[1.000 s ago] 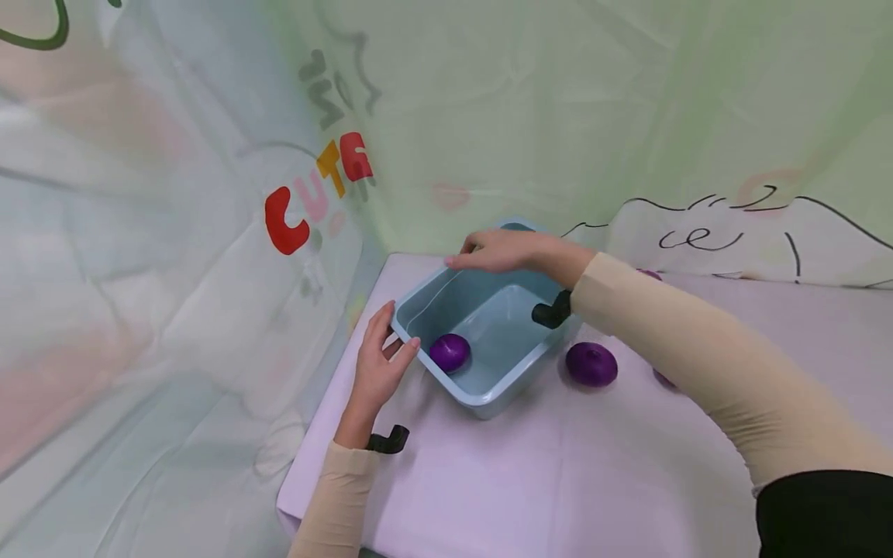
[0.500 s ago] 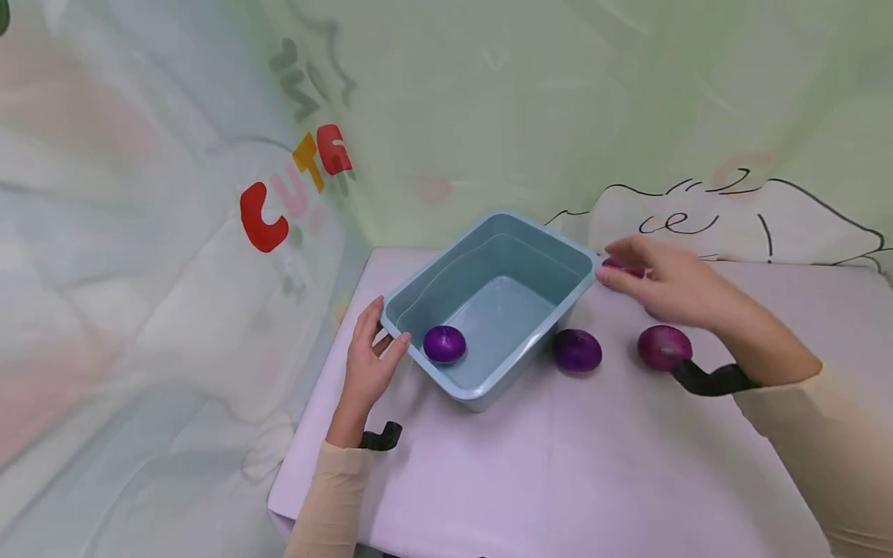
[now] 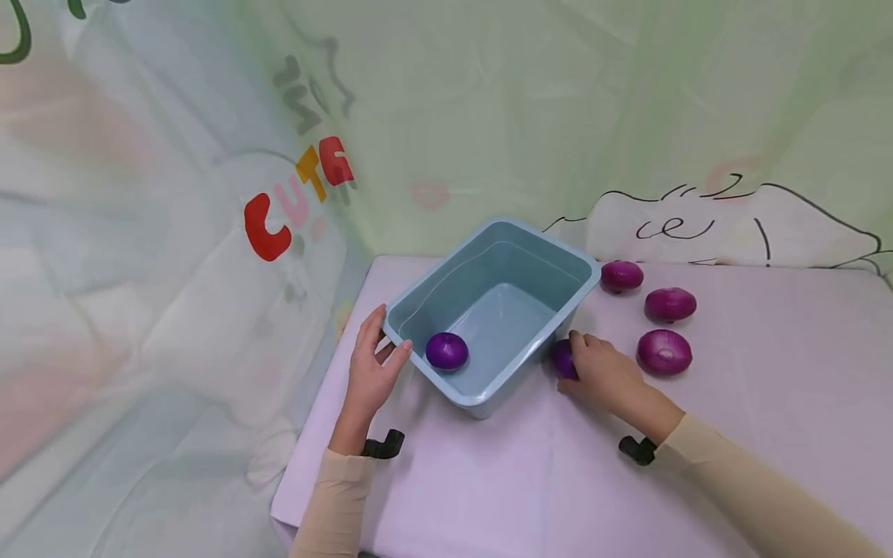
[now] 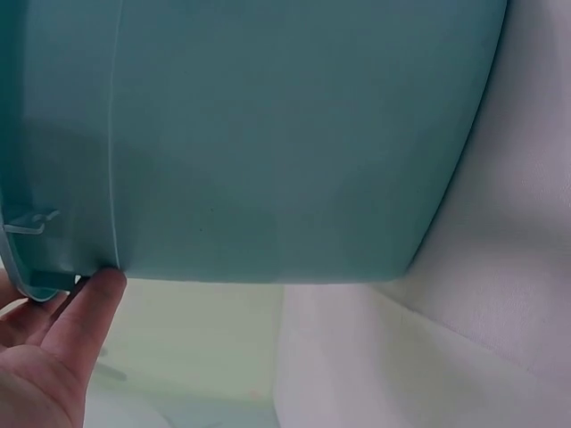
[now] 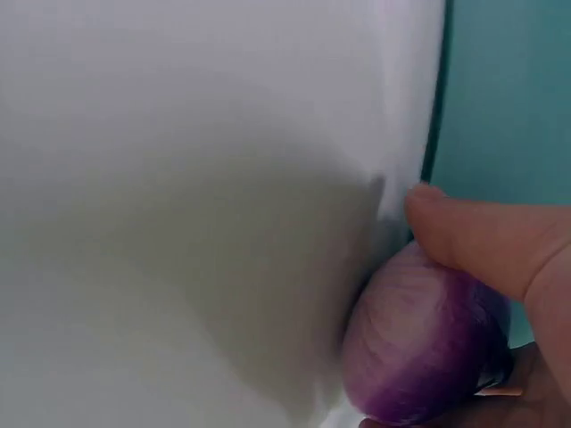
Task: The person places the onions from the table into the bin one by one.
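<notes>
A light blue plastic basin (image 3: 512, 364) stands on the table, with one red onion (image 3: 447, 352) inside its near left end. My left hand (image 3: 374, 381) holds the basin's left corner, thumb and fingers on either side of the rim. In the left wrist view, the fingers (image 4: 85, 325) lie against the basin's outer wall (image 4: 268, 152). Beside the basin's right side, my right hand (image 3: 605, 377) grips another red onion (image 3: 563, 359), partly hidden by the fingers. The right wrist view shows the thumb (image 5: 473, 234) over this onion (image 5: 415, 343), close to the basin wall.
Three more red onions, a far one (image 3: 622, 276), a middle one (image 3: 670, 304) and a near one (image 3: 664, 352), lie right of the basin. A printed curtain (image 3: 488, 116) hangs behind and to the left of the cloth-covered table (image 3: 481, 488).
My right hand has moved from over the basin's far rim, past the far onion on the right, down to the onion beside the basin, and grips it. The left hand stays on the rim.
</notes>
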`<state>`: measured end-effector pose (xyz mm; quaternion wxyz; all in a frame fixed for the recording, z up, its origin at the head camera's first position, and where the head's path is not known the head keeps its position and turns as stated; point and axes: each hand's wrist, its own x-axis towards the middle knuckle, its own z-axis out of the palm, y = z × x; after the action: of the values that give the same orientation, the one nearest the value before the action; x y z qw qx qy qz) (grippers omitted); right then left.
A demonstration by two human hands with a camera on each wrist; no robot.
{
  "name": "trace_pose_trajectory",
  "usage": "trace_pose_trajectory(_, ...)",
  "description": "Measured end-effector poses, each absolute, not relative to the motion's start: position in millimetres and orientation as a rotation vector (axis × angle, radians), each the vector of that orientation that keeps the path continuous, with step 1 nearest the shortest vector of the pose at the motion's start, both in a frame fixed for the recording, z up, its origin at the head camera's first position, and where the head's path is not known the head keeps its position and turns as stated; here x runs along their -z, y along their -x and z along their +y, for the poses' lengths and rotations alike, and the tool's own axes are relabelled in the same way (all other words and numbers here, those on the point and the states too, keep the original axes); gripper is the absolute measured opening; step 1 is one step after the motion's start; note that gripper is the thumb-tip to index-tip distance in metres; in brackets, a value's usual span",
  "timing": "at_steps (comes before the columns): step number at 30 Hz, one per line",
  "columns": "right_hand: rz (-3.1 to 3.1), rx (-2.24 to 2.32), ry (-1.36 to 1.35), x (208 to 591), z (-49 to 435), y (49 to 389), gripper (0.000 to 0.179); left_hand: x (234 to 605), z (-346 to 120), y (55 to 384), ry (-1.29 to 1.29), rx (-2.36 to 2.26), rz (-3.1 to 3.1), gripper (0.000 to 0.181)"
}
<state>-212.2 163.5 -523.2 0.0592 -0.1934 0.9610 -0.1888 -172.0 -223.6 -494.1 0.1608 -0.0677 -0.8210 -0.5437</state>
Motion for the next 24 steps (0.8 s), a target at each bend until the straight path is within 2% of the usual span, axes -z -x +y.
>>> trace_pose_trajectory(4, 2.923, 0.605, 0.552, 525.7, 165.6, 200.1, 0.075, 494.4, -223.3, 170.0, 0.21, 1.566, -2.331, 0.077)
trace_pose_trajectory(12, 2.887, 0.781, 0.307, 498.7, 193.9, 172.9, 0.095, 489.1, -217.6, 167.6, 0.218, 1.566, -2.34, 0.077)
trace_pose_trajectory(16, 2.951, 0.866, 0.196, 469.2, 214.0, 170.8, 0.105, 488.1, -214.1, 167.4, 0.229, 1.584, -2.346, 0.077)
trace_pose_trajectory(24, 3.077, 1.137, 0.084, 388.3, 222.4, 187.2, 0.105, 492.2, -211.9, 163.5, 0.207, 1.602, -2.348, 0.078)
